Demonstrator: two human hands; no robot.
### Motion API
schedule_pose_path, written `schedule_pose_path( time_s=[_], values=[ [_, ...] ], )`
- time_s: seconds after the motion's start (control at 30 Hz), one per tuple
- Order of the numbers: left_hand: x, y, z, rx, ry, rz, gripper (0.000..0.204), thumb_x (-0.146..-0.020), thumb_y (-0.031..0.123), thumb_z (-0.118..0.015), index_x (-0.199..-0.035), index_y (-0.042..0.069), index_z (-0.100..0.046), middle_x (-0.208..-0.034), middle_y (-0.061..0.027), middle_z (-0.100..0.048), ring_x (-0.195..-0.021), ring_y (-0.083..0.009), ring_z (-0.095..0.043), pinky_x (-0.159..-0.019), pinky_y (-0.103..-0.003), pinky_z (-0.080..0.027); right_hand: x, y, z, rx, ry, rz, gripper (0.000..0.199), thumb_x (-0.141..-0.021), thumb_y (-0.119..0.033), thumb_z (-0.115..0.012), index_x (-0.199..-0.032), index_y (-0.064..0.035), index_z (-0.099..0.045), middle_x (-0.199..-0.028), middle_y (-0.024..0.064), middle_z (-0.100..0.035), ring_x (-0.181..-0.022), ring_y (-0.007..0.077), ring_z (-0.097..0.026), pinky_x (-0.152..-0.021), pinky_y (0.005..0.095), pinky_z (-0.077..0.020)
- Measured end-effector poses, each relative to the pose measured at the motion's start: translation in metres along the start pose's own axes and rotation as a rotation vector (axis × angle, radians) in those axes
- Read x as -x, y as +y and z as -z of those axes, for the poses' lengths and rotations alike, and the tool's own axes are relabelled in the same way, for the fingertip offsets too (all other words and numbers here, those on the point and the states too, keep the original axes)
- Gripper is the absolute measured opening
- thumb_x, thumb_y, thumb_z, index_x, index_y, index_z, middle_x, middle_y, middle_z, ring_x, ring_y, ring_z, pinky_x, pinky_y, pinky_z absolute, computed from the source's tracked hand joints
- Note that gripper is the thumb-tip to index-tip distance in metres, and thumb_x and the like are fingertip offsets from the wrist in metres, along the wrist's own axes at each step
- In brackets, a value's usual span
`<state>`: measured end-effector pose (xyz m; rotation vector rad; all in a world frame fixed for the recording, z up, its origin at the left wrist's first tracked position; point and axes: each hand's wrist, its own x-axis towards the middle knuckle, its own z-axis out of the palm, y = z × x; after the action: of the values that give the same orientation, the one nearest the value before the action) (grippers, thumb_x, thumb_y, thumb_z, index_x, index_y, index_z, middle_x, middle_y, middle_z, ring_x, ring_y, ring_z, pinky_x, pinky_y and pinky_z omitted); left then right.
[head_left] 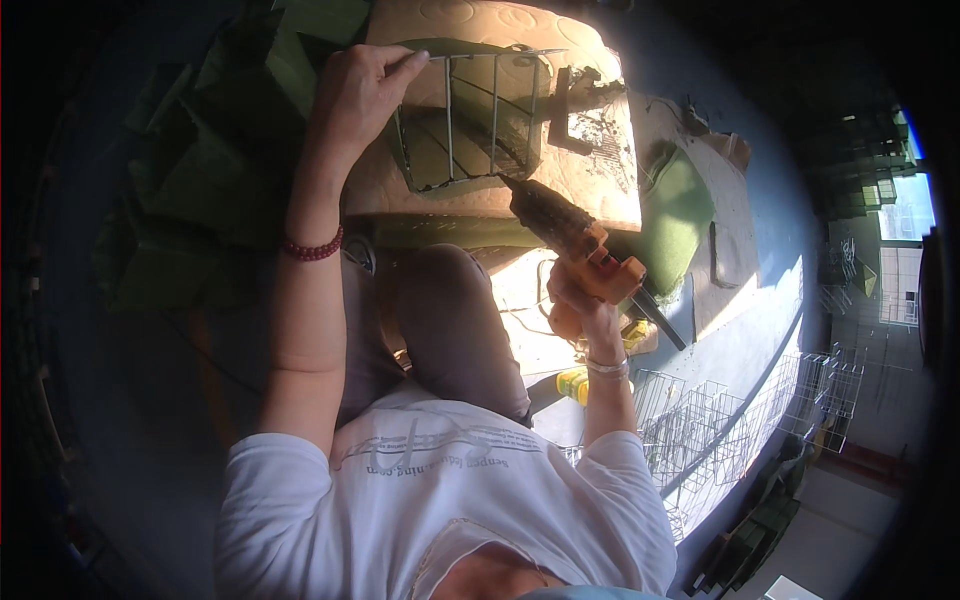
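Note:
My left hand (352, 95) pinches the far left corner of a wire basket's rim between thumb and fingers. The wire basket (449, 125) rests tilted on a cream-covered work surface, and green fabric (472, 110) shows behind its bars. In my right hand (592, 318) is an orange glue gun (603, 268), its barrel dark and crusted. A dark glue stick (662, 320) juts from the gun's back end. The nozzle tip is at the basket's near lower edge; whether it touches the wire I cannot tell.
A dark metal stand (568, 125) with crusted residue sits right of the basket on the work surface (600, 205). Green fabric boxes (240, 90) are piled at left. Green fabric (678, 205) lies at right, with several wire baskets (690, 430) and a yellow container (573, 386) lower down.

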<state>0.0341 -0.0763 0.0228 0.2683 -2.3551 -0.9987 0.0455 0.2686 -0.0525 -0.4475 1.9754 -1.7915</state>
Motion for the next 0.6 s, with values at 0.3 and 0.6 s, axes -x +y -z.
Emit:
schedule_pose_path(
  time_s=[0.3,0.6],
  values=[
    [-0.002,0.0018,-0.0012,-0.023,-0.005,-0.021,0.032,-0.091,0.028,-0.06,-0.097,-0.002,-0.065,-0.057,-0.0093,-0.04,-0.053,-0.0087,-0.037,-0.051,-0.029,-0.035,-0.0013,-0.0007,0.0043,0.055,0.075,-0.015,0.013,-0.082,-0.011,-0.066,-0.088,-0.0013,-0.061,-0.07,0.0021,-0.059,-0.06,0.0093,-0.056,-0.056,0.0253,-0.0453],
    [-0.0022,0.0015,-0.0044,-0.046,-0.021,0.0,0.032,-0.09,0.028,-0.06,-0.098,-0.002,-0.066,-0.057,-0.0101,-0.04,-0.053,-0.0091,-0.036,-0.051,-0.029,-0.035,0.0007,-0.0033,0.0081,0.043,0.115,-0.016,0.013,-0.082,-0.013,-0.065,-0.086,-0.0022,-0.06,-0.069,0.0016,-0.057,-0.058,0.0088,-0.054,-0.055,0.0251,-0.0427]
  ],
)
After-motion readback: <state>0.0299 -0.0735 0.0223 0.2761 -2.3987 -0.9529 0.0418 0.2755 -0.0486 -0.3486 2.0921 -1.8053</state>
